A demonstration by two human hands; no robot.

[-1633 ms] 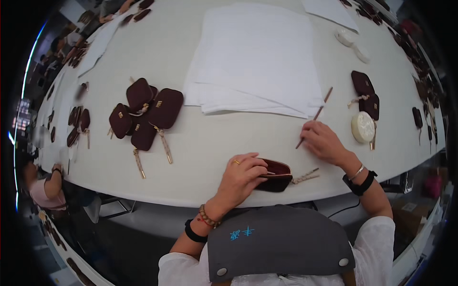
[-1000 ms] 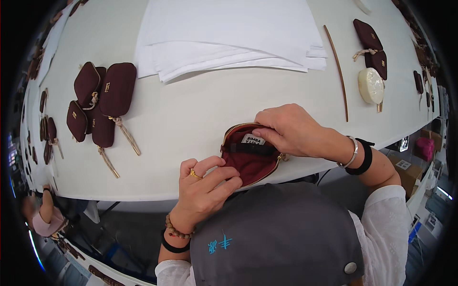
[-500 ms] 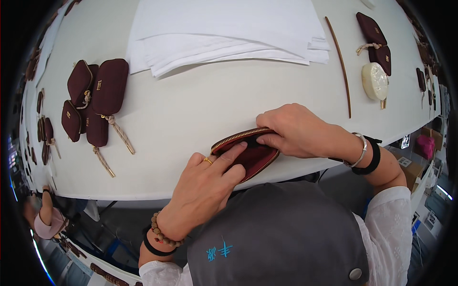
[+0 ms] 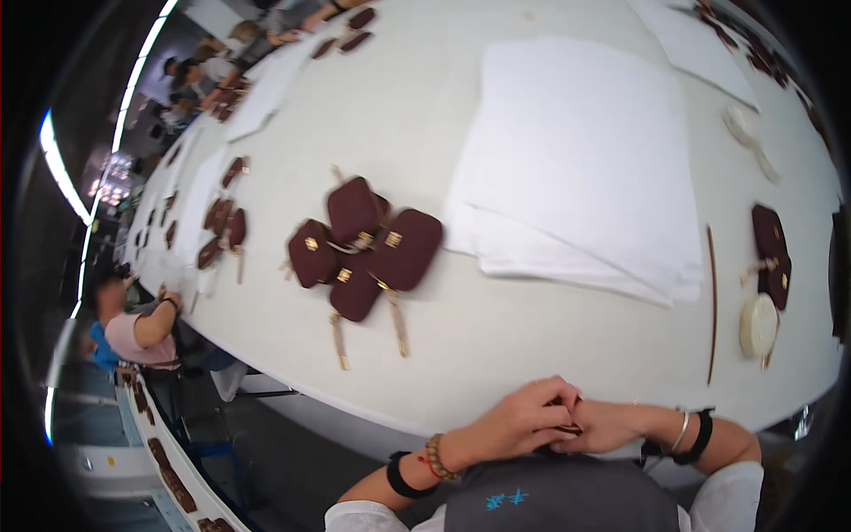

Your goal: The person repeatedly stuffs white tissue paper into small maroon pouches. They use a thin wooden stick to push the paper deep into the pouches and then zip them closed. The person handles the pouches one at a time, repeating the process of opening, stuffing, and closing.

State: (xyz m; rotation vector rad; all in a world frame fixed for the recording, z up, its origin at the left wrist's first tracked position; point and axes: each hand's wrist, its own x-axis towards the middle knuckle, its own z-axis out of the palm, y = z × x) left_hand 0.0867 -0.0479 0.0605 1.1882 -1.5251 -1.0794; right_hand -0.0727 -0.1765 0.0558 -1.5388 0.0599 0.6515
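Observation:
Near the table's front edge my two hands meet close against my body. My left hand (image 4: 521, 420) is closed, fingers curled over a small maroon zip pouch (image 4: 570, 430). My right hand (image 4: 605, 426) grips the same pouch from the other side. Only a sliver of its edge shows between the fingers, so whether its zip is open cannot be seen. On the table to the left lies a cluster of several maroon pouches (image 4: 406, 253) with gold marks and beige cord pulls tipped in gold.
A stack of white sheets (image 4: 576, 168) lies beyond my hands. To the right are a thin brown stick (image 4: 711, 306), two maroon pouches (image 4: 769, 235) and a round cream-coloured thing (image 4: 758, 325). Further left along the table, a person in a pink top (image 4: 142, 332) works beside more pouches (image 4: 213, 235).
The view has swung up and left, showing more of the table and other people. My hands have drawn together around the pouch, and its open mouth no longer shows.

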